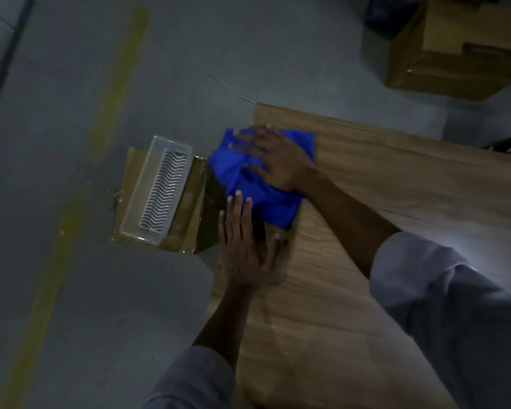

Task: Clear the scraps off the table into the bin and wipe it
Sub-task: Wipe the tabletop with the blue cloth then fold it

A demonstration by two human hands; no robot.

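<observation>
While the right hand (278,160), fingers spread flat, presses the blue cloth (278,208) at the table (425,172) corner, the left hand (242,249) lies open on the edge beside it. No scraps are visible; wiping appears under way, not finished.

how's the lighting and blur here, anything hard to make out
Head view: dim overall, with a bright patch on the right sleeve; the right hand on the cloth is motion-blurred at its fingertips; the left hand and tray look sharper; the far box is soft.
</observation>
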